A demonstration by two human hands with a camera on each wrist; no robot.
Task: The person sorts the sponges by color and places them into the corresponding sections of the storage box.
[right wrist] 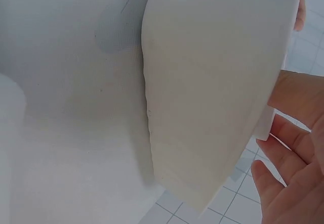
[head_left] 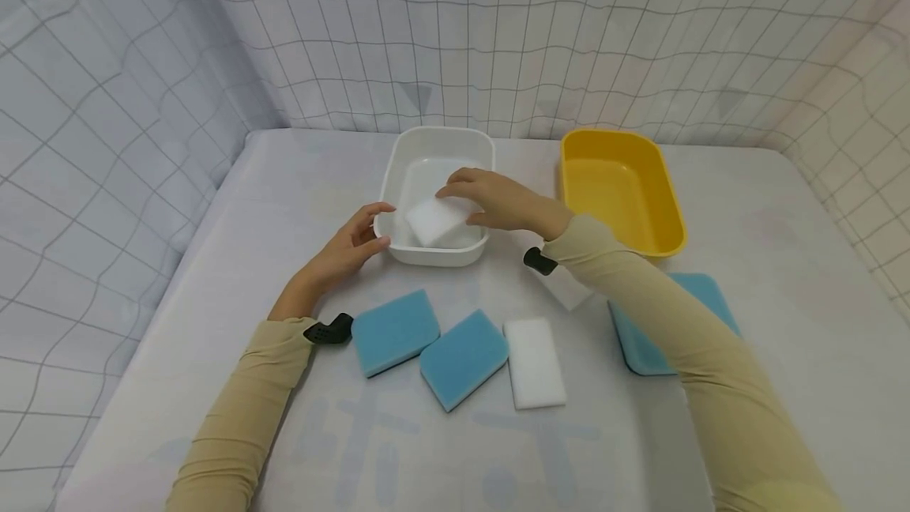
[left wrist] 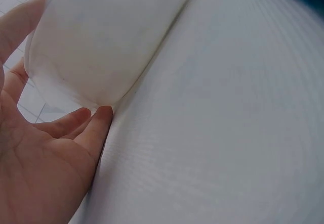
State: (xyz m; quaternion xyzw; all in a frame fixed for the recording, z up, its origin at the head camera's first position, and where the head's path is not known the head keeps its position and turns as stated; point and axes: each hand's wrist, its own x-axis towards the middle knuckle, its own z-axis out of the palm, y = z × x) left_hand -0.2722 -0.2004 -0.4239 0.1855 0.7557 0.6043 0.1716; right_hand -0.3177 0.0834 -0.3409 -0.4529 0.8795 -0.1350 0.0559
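Observation:
A white melamine sponge [head_left: 434, 220] is in my right hand [head_left: 501, 200], pinched between thumb and fingers and tilted inside the white container [head_left: 434, 257]. From the right wrist, the container's outer wall [right wrist: 212, 82] covers most of the sponge, and only a white edge [right wrist: 264, 125] shows beside the fingers. At the container's front left corner, my left hand [head_left: 348, 247] holds the rim and side with thumb and fingers spread round it. The left wrist view shows fingertips [left wrist: 104, 112] against the wall, low near the table.
Two blue sponges [head_left: 394, 332] and another white sponge [head_left: 535, 362] lie in front of the container. Beneath my right forearm are a white piece [head_left: 565, 287] and a blue tray [head_left: 640, 342]. A yellow container [head_left: 618, 188] stands at the back right. Gridded curtains [head_left: 455, 38] surround the table.

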